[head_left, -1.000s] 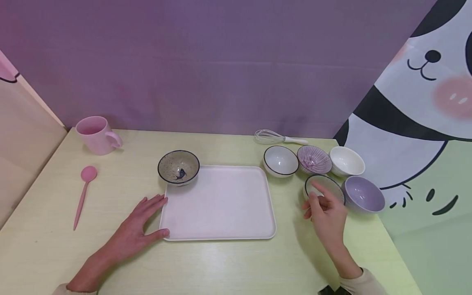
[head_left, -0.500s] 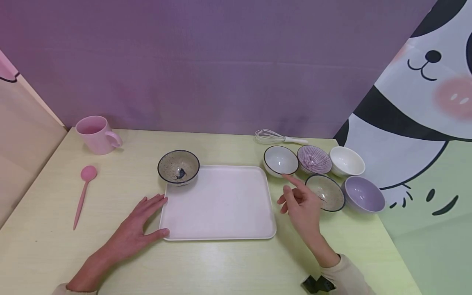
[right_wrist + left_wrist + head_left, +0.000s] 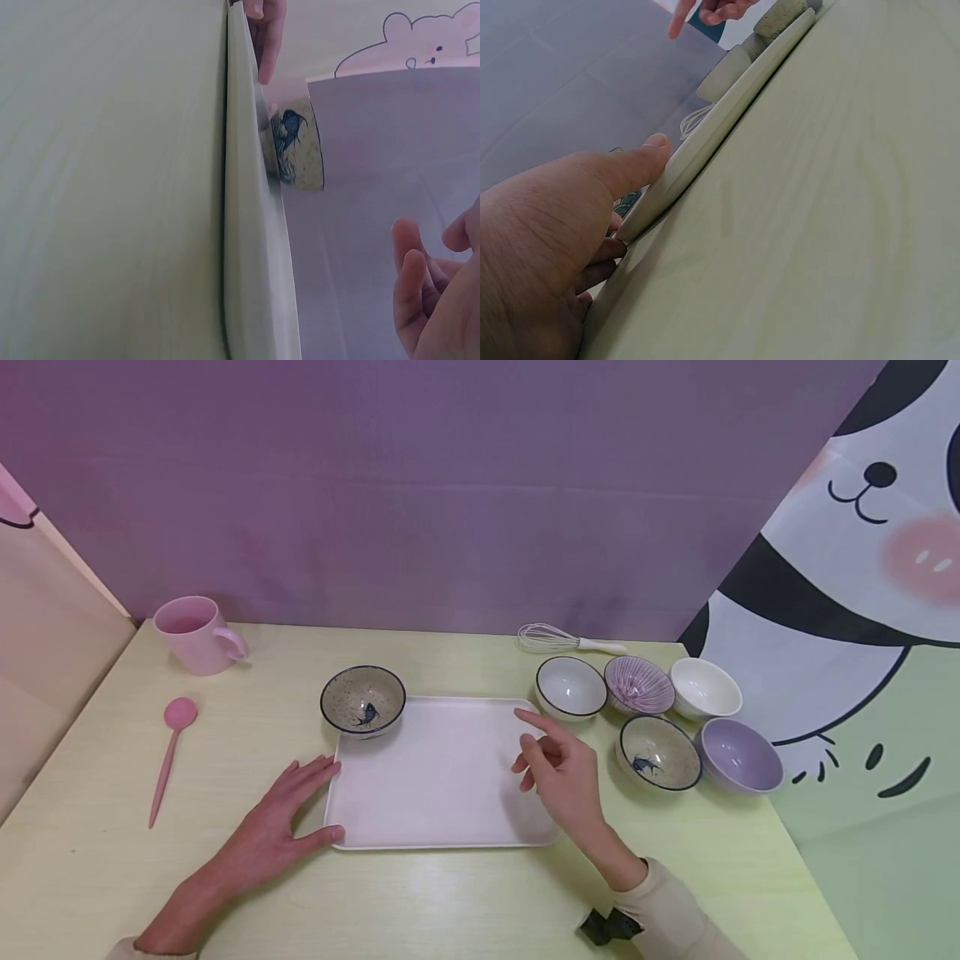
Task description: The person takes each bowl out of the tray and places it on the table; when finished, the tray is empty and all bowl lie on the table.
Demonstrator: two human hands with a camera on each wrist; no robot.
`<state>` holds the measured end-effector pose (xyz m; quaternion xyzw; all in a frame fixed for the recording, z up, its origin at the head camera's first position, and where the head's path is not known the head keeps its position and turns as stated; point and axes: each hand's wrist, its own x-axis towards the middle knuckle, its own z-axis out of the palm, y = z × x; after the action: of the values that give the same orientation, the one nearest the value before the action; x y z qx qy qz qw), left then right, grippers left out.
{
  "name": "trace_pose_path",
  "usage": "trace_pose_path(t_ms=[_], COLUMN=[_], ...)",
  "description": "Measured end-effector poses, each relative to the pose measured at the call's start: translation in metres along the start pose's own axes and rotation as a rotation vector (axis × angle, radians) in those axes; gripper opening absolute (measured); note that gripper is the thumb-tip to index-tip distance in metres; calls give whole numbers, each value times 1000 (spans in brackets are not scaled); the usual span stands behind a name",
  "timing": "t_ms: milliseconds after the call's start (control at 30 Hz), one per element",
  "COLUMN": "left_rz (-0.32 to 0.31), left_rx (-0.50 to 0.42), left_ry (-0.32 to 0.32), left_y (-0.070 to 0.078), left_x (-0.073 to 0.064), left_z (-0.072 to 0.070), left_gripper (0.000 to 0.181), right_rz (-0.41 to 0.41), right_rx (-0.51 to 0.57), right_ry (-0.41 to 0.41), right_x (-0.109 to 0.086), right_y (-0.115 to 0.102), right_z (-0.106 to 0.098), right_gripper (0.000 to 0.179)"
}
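My left hand (image 3: 279, 837) rests at the left edge of a white rectangular tray (image 3: 442, 785), thumb and fingertips spread along its rim. In the left wrist view, the thumb (image 3: 639, 169) lies against the tray's raised side. Over the tray's right part hovers my right hand (image 3: 566, 777), holding nothing, its index finger extended and the other fingers loosely bent. A speckled bowl (image 3: 360, 695) with a dark rim and a blue fish inside overlaps the tray's far left corner. Its fish pattern also shows outside in the right wrist view.
Several bowls cluster on the right: a white dark-rimmed bowl (image 3: 572, 685), a purple-striped bowl (image 3: 639, 683), a white bowl (image 3: 705, 687), a second speckled bowl (image 3: 662, 750) and a lilac bowl (image 3: 738, 754). A whisk (image 3: 570, 641) lies behind. Left stand a pink mug (image 3: 193, 635) and pink spoon (image 3: 178, 717).
My right hand has moved left from above the second speckled bowl to over the tray's right part. The left hand, tray and bowls stay where they were.
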<state>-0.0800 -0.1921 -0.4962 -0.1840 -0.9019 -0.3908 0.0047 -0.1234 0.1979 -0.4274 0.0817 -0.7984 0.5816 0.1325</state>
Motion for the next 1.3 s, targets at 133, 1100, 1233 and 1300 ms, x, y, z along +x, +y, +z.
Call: trace_pose_path(t_ms=[133, 1100, 1233, 1300], left_rz=[-4, 2, -1, -1], left_rx=[-4, -8, -6, -7], left_ry=[-2, -2, -4, -3], left_y=[0, 1, 2, 2], left_x=[0, 1, 1, 1], left_z=[0, 0, -1, -1], left_gripper=[84, 85, 85, 85], right_rz=[20, 147, 171, 181], right_rx=[9, -32, -48, -37], right_ry=[-68, -475, -532, -533], right_x=[2, 33, 35, 36], right_y=[-6, -25, -22, -20], right_z=[12, 84, 92, 97], right_gripper=[37, 61, 71, 73])
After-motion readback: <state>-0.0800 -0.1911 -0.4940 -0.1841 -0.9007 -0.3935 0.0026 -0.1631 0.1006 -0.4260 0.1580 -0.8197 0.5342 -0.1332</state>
